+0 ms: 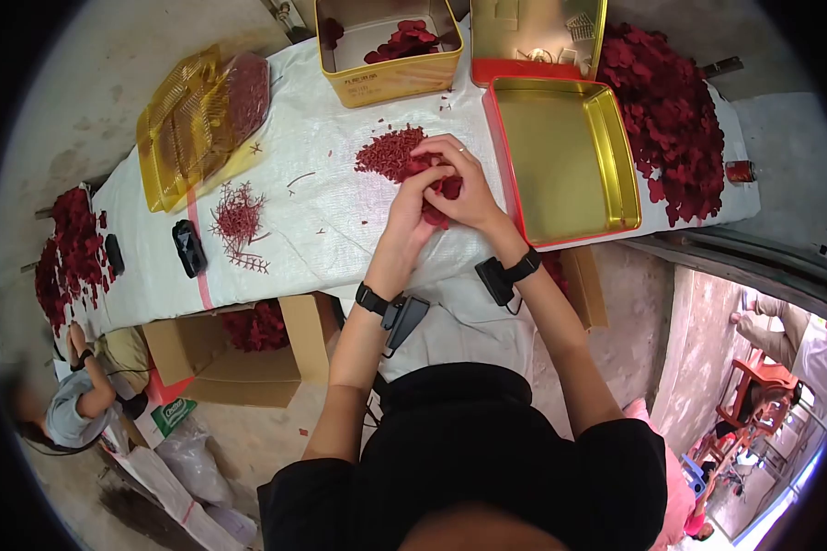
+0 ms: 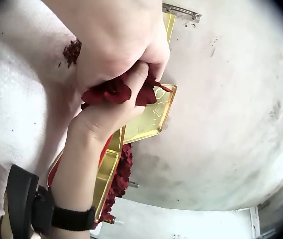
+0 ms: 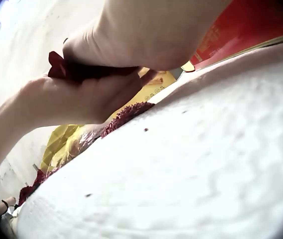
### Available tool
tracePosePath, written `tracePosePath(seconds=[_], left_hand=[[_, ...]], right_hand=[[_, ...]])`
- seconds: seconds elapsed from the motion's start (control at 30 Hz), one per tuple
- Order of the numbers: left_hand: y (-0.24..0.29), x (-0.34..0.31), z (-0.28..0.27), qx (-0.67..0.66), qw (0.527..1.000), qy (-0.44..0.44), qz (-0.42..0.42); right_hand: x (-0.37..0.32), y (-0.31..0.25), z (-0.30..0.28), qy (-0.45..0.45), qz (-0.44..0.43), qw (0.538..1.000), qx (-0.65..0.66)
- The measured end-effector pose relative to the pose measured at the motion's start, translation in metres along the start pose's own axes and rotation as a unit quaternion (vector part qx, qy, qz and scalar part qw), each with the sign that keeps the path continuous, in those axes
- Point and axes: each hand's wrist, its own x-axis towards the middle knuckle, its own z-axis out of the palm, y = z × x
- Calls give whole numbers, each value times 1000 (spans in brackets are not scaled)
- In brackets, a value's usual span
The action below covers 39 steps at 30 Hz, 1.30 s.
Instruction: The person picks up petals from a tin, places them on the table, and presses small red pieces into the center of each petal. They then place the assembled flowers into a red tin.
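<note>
Both hands meet over the white-covered table, holding a bunch of dark red flower-like pieces (image 1: pixel 447 187) between them. My left hand (image 1: pixel 412 209) cups the bunch from the left and below. From the right, my right hand (image 1: pixel 474 195) curls its fingers and thumb about it. In the left wrist view, red petals (image 2: pixel 109 92) stick out between the palms and beside the right thumb. The right wrist view shows a petal tip (image 3: pixel 56 65) above the left hand (image 3: pixel 66 99); the rest is hidden by the hands. A heap of small red bits (image 1: pixel 383 156) lies just beyond the fingers.
An open gold tin tray (image 1: pixel 560 156) stands right of the hands, with a large petal pile (image 1: pixel 666 119) beyond. A tin box (image 1: pixel 390 87) with petals is at the back. Leftward lie red branched pieces (image 1: pixel 237 220), a black device (image 1: pixel 189 248) and yellow packaging (image 1: pixel 184 129). Another person (image 1: pixel 78 395) sits far left.
</note>
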Motion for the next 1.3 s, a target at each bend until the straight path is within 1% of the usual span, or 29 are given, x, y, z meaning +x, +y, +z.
tracePosePath(seconds=[0.1,0.17,0.3,0.33,0.43,0.5,0.63,0.67,0.77,0.8,0.87,0.9,0.93,0.97,1.0,1.03,1.1,1.13,1.17,1.23,1.27,1.3], left_hand=[[-7,-4,6,-20,1000,-18,-15],[-11,-8,11,-21,999,-27,-33],[-32,4,1,50,998,-10,-37],[-35,5,0,82,996,-2,-24],[-43,5,5,22,999,39,10],[-41,4,4,-22,999,32,16],[-12,-2,3,-122,992,34,23],[-4,-6,11,-111,989,85,47],[20,-6,0,-100,990,47,93],[32,-17,13,-112,986,86,90],[47,-7,-8,-119,984,36,126],[55,-2,-17,-123,982,11,143],[63,-1,-15,-67,974,67,204],[70,-3,-14,-12,957,126,262],[78,-2,-22,47,939,188,285],[86,-9,-25,34,927,176,331],[98,-18,-51,134,902,168,374],[98,-23,-59,130,900,189,370],[99,-28,-65,127,898,208,366],[94,-23,-94,152,882,225,384],[91,-21,-107,161,878,229,387],[91,-25,-108,170,874,235,390]], right_hand=[[-3,-8,-11,-2,-16,999,-44],[-4,-5,-21,-8,-69,991,-113],[-18,4,-35,-17,-76,983,-165],[-20,3,-37,-17,-75,981,-179],[-21,-1,-36,-13,-87,977,-196],[-18,-6,-29,-6,-90,977,-191],[-5,-15,-4,9,-97,984,-146],[-2,-13,3,11,-100,985,-142],[13,-18,20,14,-83,991,-107],[20,-23,24,22,-72,994,-85],[30,-26,26,34,-53,998,-29],[33,-23,20,34,-66,994,-79],[35,-18,9,33,-79,988,-129],[35,-10,-1,28,-91,979,-178],[30,9,-7,74,-6,988,-139],[27,30,-11,120,75,985,-100],[30,49,-19,133,133,973,-131],[31,56,-19,143,162,966,-145],[34,63,-17,137,111,967,-185],[40,70,-12,125,9,957,-262],[41,72,-10,122,19,957,-264],[41,72,-7,117,31,957,-265]])
